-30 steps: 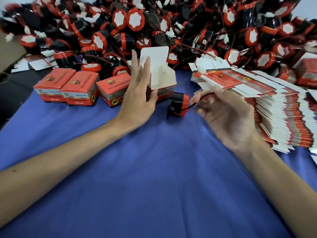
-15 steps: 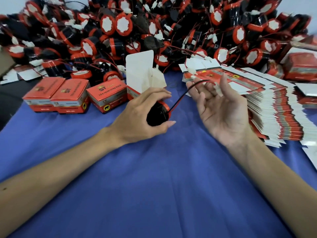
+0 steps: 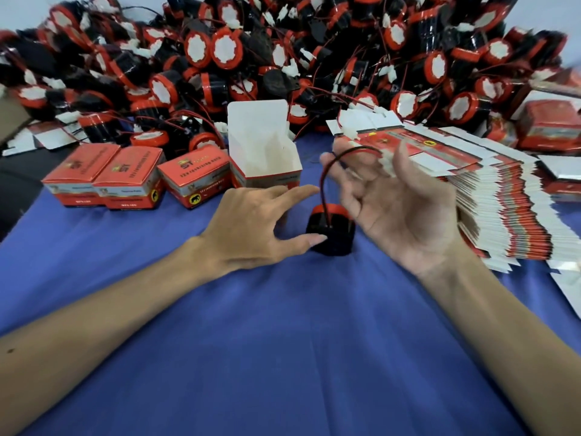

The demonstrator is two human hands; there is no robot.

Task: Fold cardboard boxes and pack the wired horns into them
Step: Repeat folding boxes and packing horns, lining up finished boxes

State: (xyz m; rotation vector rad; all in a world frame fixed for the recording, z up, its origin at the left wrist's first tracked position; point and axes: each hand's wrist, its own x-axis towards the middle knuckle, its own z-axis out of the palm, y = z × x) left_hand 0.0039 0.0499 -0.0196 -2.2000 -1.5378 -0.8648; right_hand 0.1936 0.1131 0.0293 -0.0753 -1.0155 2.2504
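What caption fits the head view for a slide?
Horn on blue cloth between left hand and right hand, wire looped over the right; open box behind.

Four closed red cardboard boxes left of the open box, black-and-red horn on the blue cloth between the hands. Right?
No, three. Head view: three closed red cardboard boxes left of the open white-lined box; the black-and-red horn lies on the blue cloth between the left hand and right hand.

Blue cloth [image 3: 283, 341] covers desk, lightly creased at centre. Dark surface [image 3: 19, 180] at far left beyond cloth edge. Pale wall [image 3: 28, 7] behind, top left.
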